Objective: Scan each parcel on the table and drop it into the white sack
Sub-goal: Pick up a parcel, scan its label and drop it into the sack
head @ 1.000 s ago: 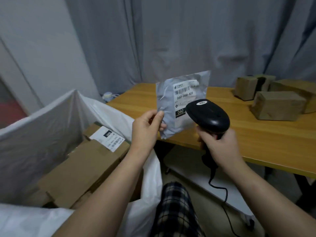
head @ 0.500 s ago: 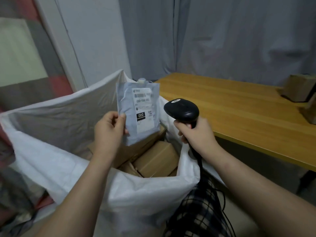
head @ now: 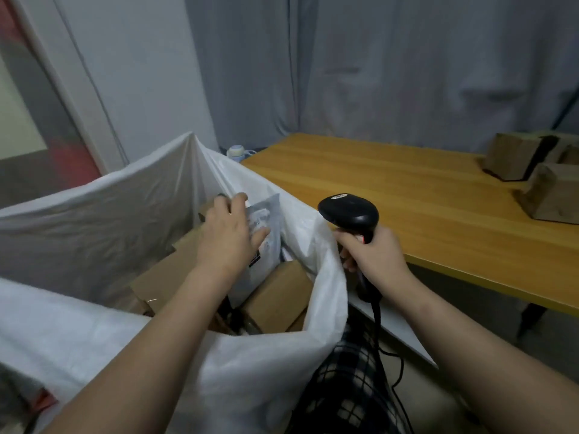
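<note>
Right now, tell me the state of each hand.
Left hand: holding the grey parcel inside the white sack.
Right hand: gripping the scanner.

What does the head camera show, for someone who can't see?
The left hand holds a grey plastic mailer bag inside the white sack, above brown cardboard boxes. The right hand grips a black handheld scanner by the wooden table.

Bare forearms [head: 150, 346]; dark trousers [head: 347, 389] checked with pale lines
</note>
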`<state>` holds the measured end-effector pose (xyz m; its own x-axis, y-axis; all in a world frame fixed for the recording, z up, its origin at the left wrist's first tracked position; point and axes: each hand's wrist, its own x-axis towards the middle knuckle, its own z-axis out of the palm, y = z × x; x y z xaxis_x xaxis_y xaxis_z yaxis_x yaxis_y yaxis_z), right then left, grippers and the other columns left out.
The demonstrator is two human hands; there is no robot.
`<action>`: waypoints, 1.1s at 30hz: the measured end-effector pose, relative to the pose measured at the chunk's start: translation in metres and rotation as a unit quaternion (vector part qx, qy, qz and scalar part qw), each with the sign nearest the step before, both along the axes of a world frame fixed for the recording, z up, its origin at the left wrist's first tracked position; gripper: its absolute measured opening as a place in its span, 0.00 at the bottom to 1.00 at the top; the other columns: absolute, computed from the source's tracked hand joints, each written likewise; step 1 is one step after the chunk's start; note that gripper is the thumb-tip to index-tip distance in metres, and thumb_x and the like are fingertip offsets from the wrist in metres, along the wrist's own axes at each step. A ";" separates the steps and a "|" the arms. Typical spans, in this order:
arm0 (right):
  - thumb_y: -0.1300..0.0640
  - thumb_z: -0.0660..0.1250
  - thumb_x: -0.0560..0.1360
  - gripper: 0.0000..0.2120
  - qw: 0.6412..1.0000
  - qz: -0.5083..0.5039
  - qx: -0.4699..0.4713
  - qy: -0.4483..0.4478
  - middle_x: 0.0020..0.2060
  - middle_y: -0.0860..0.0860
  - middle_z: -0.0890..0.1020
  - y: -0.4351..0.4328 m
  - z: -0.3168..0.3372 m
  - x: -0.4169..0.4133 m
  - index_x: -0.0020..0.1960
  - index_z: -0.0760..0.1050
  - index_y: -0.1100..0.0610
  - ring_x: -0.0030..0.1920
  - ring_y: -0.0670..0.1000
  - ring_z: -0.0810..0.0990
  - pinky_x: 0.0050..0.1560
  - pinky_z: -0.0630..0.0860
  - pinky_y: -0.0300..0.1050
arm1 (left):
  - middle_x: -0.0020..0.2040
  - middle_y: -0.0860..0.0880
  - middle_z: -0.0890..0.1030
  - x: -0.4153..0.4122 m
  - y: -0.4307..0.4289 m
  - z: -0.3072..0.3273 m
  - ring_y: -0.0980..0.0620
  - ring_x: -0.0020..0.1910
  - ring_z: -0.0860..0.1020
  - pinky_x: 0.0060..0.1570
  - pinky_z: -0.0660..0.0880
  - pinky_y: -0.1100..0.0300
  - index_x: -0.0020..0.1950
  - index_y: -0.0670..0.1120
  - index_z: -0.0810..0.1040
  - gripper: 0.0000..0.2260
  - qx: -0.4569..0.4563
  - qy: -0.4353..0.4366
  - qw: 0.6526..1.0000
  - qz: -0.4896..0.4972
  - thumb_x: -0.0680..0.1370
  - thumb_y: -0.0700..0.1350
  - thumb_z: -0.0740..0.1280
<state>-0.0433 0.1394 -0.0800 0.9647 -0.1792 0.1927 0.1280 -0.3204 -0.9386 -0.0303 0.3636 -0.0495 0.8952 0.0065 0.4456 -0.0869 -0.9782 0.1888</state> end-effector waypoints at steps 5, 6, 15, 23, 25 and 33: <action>0.55 0.70 0.75 0.09 0.998 -0.059 0.024 0.002 0.31 0.57 0.79 -0.064 0.013 -0.003 0.42 0.75 0.60 0.25 0.49 0.78 0.31 0.75 0.44 | 0.62 0.44 0.72 0.021 -0.095 0.023 0.43 0.61 0.69 0.58 0.66 0.53 0.68 0.47 0.69 0.20 0.070 -0.002 0.989 -0.127 0.80 0.55 0.61; 0.55 0.70 0.74 0.09 0.996 -0.081 0.026 0.001 0.31 0.57 0.79 -0.082 0.015 -0.005 0.41 0.74 0.60 0.25 0.49 0.78 0.33 0.75 0.45 | 0.62 0.45 0.72 0.024 -0.118 0.027 0.44 0.61 0.69 0.58 0.66 0.53 0.68 0.47 0.69 0.20 0.072 -0.003 0.985 -0.158 0.80 0.56 0.61; 0.55 0.68 0.76 0.07 0.940 -0.261 0.220 0.018 0.29 0.55 0.76 -0.243 0.017 -0.051 0.48 0.76 0.60 0.27 0.51 0.76 0.27 0.75 0.41 | 0.63 0.46 0.72 0.037 -0.306 0.021 0.45 0.64 0.68 0.62 0.66 0.53 0.68 0.48 0.69 0.19 0.074 0.047 0.929 -0.359 0.80 0.55 0.60; 0.52 0.67 0.76 0.09 0.872 -0.263 0.413 -0.017 0.30 0.51 0.76 -0.321 -0.001 -0.052 0.47 0.76 0.58 0.28 0.49 0.76 0.30 0.75 0.41 | 0.64 0.45 0.71 0.061 -0.408 -0.003 0.44 0.64 0.68 0.63 0.67 0.51 0.69 0.47 0.67 0.20 0.077 0.079 0.895 -0.432 0.80 0.53 0.62; 0.52 0.65 0.76 0.09 0.859 -0.252 0.445 -0.035 0.30 0.51 0.75 -0.334 -0.007 -0.048 0.45 0.76 0.58 0.28 0.49 0.75 0.29 0.74 0.41 | 0.63 0.44 0.70 0.074 -0.434 -0.003 0.43 0.63 0.68 0.62 0.67 0.51 0.69 0.46 0.67 0.20 0.077 0.070 0.894 -0.436 0.80 0.52 0.62; 0.54 0.62 0.77 0.09 0.854 -0.227 0.463 -0.067 0.29 0.52 0.74 -0.346 -0.018 -0.034 0.44 0.75 0.60 0.26 0.49 0.72 0.26 0.72 0.40 | 0.76 0.39 0.56 0.130 -0.521 0.015 0.40 0.75 0.56 0.73 0.57 0.47 0.77 0.47 0.56 0.32 0.121 0.036 0.893 -0.432 0.78 0.58 0.63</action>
